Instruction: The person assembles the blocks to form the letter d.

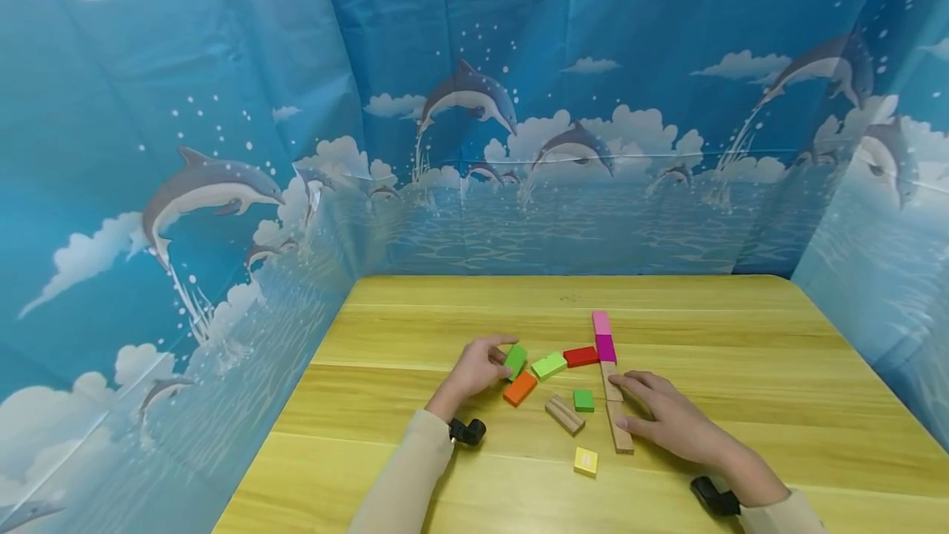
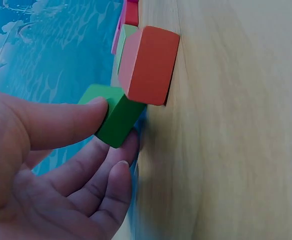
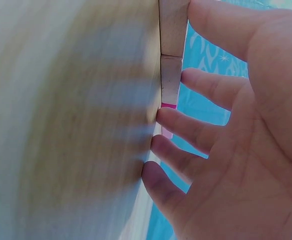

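My left hand (image 1: 474, 373) holds a green block (image 1: 515, 361) between thumb and fingers. The left wrist view shows the thumb on one side of that green block (image 2: 118, 117). Right beside it lies an orange block (image 1: 520, 388). My right hand (image 1: 670, 419) has its fingers spread, with index fingertip and thumb touching two plain wooden blocks, a far one (image 1: 610, 383) and a near one (image 1: 620, 428), laid end to end. A magenta block (image 1: 605, 348) and a pink block (image 1: 600, 322) continue this row away from me. A red block (image 1: 581, 357) and a light green block (image 1: 549, 366) branch leftward.
Between the hands lie a small green block (image 1: 583, 400), a pair of plain wooden sticks (image 1: 565, 415) side by side and a yellow block (image 1: 586, 461). The wooden table (image 1: 445, 303) meets a dolphin-printed curtain (image 1: 519, 221) at its back and left.
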`<control>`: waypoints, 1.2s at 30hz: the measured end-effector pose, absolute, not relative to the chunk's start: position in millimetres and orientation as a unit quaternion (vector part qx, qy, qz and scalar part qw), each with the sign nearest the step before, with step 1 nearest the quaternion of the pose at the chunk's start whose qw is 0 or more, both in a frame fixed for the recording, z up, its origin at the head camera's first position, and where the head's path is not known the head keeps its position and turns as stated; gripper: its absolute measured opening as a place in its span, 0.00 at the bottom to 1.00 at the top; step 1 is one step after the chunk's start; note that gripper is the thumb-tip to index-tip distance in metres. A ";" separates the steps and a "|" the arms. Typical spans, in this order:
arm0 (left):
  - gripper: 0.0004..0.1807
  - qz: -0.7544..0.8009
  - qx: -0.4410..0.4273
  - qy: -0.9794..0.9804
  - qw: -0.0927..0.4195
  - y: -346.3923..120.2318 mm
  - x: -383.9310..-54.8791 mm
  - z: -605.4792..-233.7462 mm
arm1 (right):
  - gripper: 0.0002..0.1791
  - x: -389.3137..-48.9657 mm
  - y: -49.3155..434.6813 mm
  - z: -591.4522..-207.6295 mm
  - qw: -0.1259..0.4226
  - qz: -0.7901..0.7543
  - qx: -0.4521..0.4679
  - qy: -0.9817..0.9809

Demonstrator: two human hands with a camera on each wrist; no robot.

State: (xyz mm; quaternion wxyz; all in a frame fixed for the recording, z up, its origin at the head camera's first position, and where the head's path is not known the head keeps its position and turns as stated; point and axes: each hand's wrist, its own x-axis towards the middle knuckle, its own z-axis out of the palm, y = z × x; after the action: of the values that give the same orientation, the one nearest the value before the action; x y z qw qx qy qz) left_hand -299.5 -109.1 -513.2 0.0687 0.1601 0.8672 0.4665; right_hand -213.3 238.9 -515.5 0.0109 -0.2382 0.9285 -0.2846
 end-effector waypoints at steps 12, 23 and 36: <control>0.29 0.465 0.171 0.865 0.085 -107.8 -291.2 -514.7 | 0.38 -212.7 238.2 -516.7 0.016 -0.284 -0.235 0.929; 0.27 0.474 0.178 0.858 0.086 -99.0 -276.9 -517.8 | 0.38 -212.8 237.6 -510.9 0.022 -0.290 -0.228 0.929; 0.26 0.459 0.171 0.869 0.072 -102.8 -265.8 -517.2 | 0.38 -213.4 237.7 -511.2 0.027 -0.290 -0.228 0.929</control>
State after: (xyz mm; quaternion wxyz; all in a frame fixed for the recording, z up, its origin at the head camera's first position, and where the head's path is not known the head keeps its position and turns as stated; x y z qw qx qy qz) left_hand -265.8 -102.8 -517.2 0.0723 0.1712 0.8687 0.4592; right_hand -213.4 237.7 -511.2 0.0268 -0.2278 0.9293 -0.2896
